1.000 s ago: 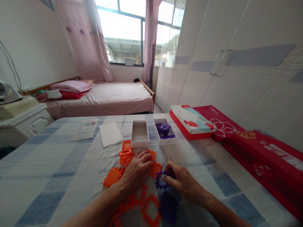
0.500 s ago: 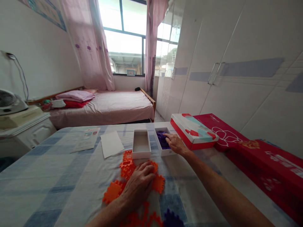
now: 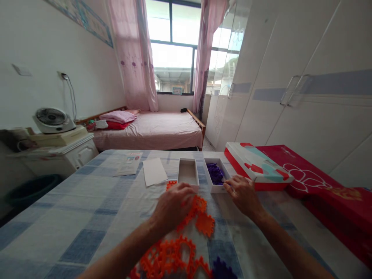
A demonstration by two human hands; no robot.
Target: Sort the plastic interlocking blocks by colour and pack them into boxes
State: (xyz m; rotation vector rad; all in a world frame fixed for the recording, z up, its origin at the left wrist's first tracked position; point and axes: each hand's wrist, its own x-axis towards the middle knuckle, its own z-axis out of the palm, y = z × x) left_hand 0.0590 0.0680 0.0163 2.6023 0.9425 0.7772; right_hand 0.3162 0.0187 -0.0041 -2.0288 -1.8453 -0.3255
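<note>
My left hand [image 3: 176,203], blurred, is over orange toothed puzzle pieces [image 3: 205,224], close to the near end of an empty white box [image 3: 188,173]. Its fingertips are hidden, so any hold is unclear. My right hand [image 3: 243,194] has its fingers bent at the near right corner of a second white box [image 3: 215,189], seemingly gripping its wall. Purple pieces [image 3: 215,173] lie inside that box. Nearer to me are more orange pieces [image 3: 167,254], linked or heaped, beside a purple toothed piece [image 3: 223,268].
A white card [image 3: 155,171] and a printed leaflet [image 3: 128,164] lie at the table's far left. On the right, a red and white box [image 3: 258,164] stands by large red boxes [image 3: 334,209]. Beyond the table are a bed [image 3: 157,130] and a fan [image 3: 54,119].
My right hand has drawn back from the purple pieces to the box's near right corner. The left hand has risen toward the empty box. The view has swung left.
</note>
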